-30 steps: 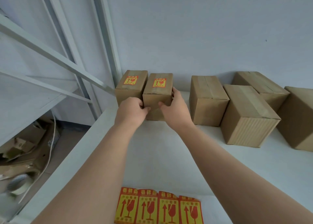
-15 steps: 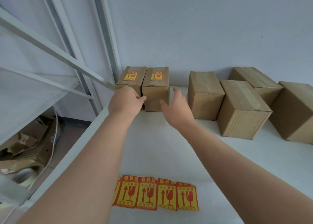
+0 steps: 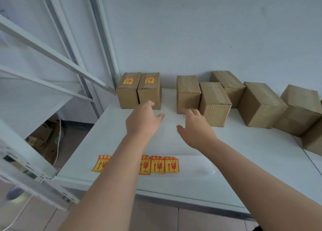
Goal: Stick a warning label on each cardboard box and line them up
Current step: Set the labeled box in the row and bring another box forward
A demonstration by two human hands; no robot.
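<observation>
My left hand point(image 3: 142, 120) and right hand point(image 3: 195, 128) slack, grasping nothing, over white tabletop point(image 3: 244, 161); two red-yellow-labelled brown cardboard boxes point(image 3: 149, 93) touching, side by side beyond.

Storeroom or packing area: metal shelving point(image 3: 52, 52), cardboard boxes point(image 3: 188, 93), white worktable point(image 3: 244, 161)

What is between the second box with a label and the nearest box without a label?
Nothing. In the head view only bare white table shows between the labelled box and the plain box.
</observation>
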